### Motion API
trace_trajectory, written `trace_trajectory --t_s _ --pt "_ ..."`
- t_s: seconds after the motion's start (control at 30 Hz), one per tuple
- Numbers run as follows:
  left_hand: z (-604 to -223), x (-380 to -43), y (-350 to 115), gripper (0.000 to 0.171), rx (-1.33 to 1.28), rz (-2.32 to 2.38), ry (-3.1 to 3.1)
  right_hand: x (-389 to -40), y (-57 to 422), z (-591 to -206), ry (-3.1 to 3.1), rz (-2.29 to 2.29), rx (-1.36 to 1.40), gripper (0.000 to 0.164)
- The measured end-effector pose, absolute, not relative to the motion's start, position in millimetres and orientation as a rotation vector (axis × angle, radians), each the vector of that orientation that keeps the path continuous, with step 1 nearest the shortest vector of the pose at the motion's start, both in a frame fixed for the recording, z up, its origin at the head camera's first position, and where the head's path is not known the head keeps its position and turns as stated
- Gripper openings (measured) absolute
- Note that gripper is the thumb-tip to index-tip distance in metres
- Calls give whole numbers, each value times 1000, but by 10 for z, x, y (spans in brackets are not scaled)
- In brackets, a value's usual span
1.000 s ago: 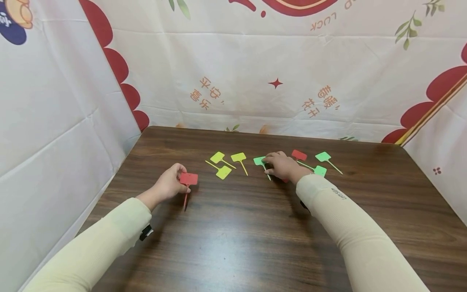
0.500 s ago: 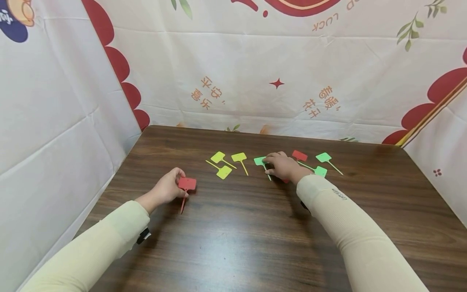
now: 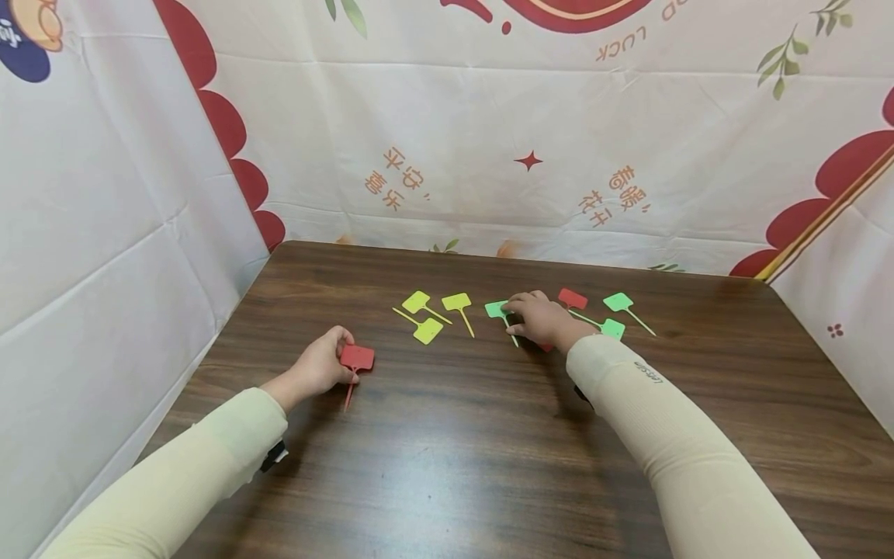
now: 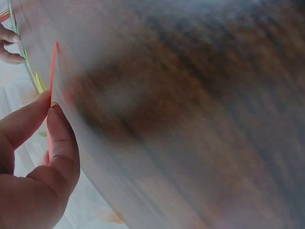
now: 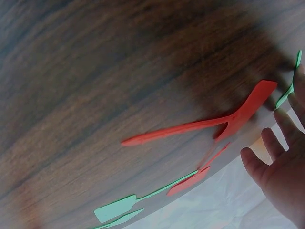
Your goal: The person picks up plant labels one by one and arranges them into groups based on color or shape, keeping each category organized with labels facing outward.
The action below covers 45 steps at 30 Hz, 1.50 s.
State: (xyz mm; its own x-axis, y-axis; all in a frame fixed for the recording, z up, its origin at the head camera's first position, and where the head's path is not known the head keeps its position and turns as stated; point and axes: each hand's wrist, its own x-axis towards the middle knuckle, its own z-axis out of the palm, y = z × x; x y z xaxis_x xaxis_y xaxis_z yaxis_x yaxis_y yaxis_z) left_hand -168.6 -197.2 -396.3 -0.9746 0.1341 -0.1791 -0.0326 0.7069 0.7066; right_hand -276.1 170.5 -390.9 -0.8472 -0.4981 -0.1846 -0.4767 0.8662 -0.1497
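Note:
My left hand (image 3: 323,366) holds a red T-shaped plant label (image 3: 358,357) at the left of the table, its stem pointing down toward me. In the left wrist view, thumb and finger pinch this label (image 4: 53,69), seen edge-on. My right hand (image 3: 541,318) rests at a green plant label (image 3: 497,309), fingertips touching its plate while the label lies on the table. Under the right wrist lies another red label (image 3: 548,347), mostly hidden in the head view; the right wrist view shows it whole, a red label (image 5: 250,107) apart from the relaxed fingers.
Three yellow labels (image 3: 457,301) lie between the hands. Right of my right hand are a red label (image 3: 573,297) and two green ones, one farther out (image 3: 618,301) and one nearer (image 3: 614,328). A printed cloth (image 3: 461,109) hangs behind the brown table (image 3: 433,481).
My left hand has shifted slightly toward me and to the left with the red plant label, now lower. The right hand has stayed at the green label.

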Motion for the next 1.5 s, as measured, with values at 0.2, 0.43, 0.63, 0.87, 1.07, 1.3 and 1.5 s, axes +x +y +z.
trace_trajectory --t_s 0.2,0.43,0.63,0.87,1.07,1.3,1.5 --pt "-3997 -1686 -1969 50 96 1127 2694 -2765 1707 -3912 2822 -139 -742 50" --pt "-4013 -1691 -1955 49 115 1083 2731 -2772 1702 -3917 2815 -146 -745 50" --pt "-4010 -1679 -1939 50 112 1035 2744 -2777 1701 -3927 2814 -151 -740 51" --pt "-3984 -1656 -1938 49 102 1002 2759 -2769 1688 -3912 2812 -134 -744 51" --pt "-4002 -1658 -1940 48 105 995 2766 -2767 1688 -3899 2807 -117 -726 51" --pt "-4020 -1672 -1943 48 119 971 2796 -2762 1688 -3884 2806 -114 -730 52" --pt "-4030 -1673 -1943 49 131 950 2818 -2754 1694 -3873 2803 -121 -734 52"
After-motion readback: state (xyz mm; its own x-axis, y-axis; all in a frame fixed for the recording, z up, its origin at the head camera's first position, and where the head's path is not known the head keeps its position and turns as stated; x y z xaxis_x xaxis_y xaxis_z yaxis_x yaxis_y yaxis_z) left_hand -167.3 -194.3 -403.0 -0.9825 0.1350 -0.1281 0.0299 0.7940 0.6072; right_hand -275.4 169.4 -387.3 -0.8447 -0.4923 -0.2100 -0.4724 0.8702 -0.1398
